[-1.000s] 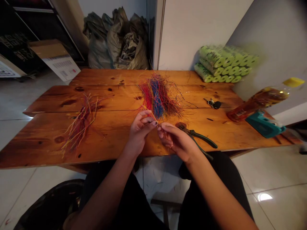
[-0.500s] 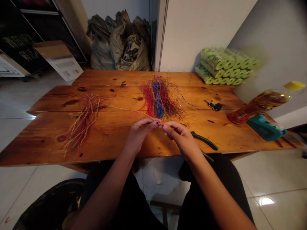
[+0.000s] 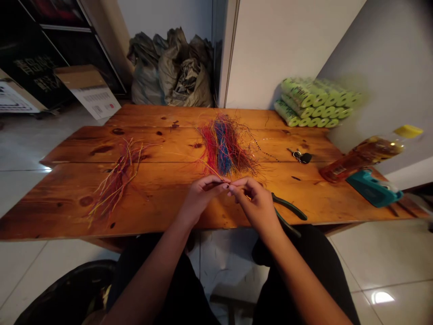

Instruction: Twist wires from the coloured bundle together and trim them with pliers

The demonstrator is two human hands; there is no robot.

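My left hand point(image 3: 206, 193) and my right hand point(image 3: 252, 194) meet fingertip to fingertip over the front of the wooden table. Both are closed in a pinch on thin orange-yellow wires point(image 3: 214, 169), whose free ends stick out to the upper left. Where the fingers meet, the wire ends are hidden. Just behind my hands lies a loose bundle of red, blue and yellow wires point(image 3: 223, 144). To the left is a smaller bunch of yellow and red wires point(image 3: 118, 185). Green-handled pliers point(image 3: 290, 207) lie partly under my right hand and forearm.
Keys point(image 3: 302, 156), a tilted bottle of amber drink point(image 3: 365, 155) and a teal tape dispenser point(image 3: 374, 188) are on the table's right. Green rolls point(image 3: 313, 104) are stacked at the back right. Grey bags point(image 3: 172, 72) stand behind the table; a black bin point(image 3: 64, 293) is at lower left.
My fingertips have come closer together. The wires' long free ends, which stretched far left, now look shorter and point more toward the bundle. The whole view has shifted slightly.
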